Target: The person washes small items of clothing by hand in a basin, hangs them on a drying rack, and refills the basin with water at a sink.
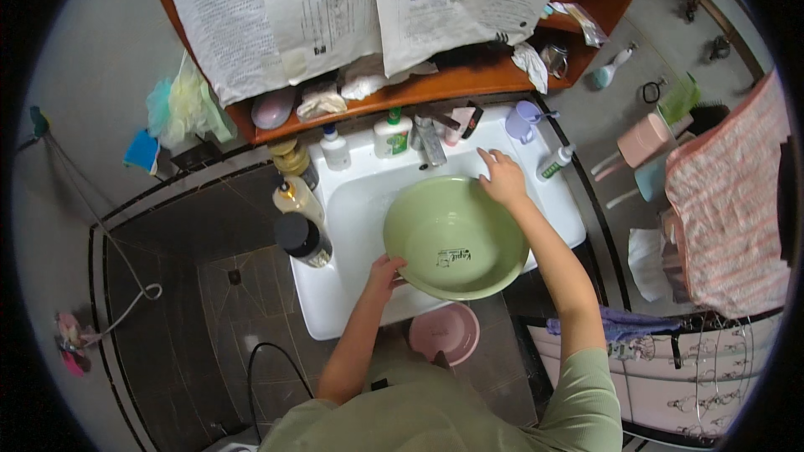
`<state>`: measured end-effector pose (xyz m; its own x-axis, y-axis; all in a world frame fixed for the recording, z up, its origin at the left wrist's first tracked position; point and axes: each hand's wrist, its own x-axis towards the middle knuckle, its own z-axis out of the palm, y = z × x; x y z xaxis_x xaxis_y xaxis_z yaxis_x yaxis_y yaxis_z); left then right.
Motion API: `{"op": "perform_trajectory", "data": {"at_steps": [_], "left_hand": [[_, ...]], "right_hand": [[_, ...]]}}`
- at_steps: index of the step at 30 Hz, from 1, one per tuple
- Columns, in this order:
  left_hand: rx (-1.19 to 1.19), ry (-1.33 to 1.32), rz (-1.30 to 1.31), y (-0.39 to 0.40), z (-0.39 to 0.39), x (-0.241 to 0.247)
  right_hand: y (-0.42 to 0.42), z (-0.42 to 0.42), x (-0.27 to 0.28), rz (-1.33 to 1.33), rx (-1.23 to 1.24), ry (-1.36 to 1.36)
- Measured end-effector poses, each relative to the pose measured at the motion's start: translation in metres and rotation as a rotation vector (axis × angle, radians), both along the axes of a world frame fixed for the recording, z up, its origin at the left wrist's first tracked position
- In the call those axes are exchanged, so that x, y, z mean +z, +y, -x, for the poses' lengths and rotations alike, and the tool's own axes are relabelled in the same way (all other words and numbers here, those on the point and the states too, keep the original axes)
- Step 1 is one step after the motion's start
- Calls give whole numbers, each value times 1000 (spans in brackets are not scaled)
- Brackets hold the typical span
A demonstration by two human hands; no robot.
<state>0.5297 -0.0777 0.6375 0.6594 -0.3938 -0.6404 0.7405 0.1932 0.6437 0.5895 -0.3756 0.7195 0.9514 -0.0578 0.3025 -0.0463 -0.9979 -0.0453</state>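
A round light-green plastic basin sits over the right part of the white washbasin, covering much of its bowl. My left hand grips its near-left rim, with the thumb on top and the fingers beneath. At the far-right rim, my right hand has its fingers spread and stretched toward the metal faucet, apart from it. The thumb lies close to the green rim; whether the palm touches it is hidden. Printed writing marks the basin's floor, and I make out no water in it.
Pump bottles and a black-capped bottle line the washbasin's left side. A green-capped bottle, a purple cup and a small white bottle stand around the rim. Overhead is a wooden cabinet; below, a pink basin.
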Motion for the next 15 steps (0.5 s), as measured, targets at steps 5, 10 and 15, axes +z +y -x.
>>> {"op": "perform_trajectory", "data": {"at_steps": [5,10,15], "left_hand": [[17,17,-29,-12,-31,-8],[46,68,-26,-16,-54,-27],[82,9,4,-18,-63,-28]], "right_hand": [[16,-92,-13,118,12,92],[20,-151,-35,274,2,43],[10,-176,-18,85,176,116]]}}
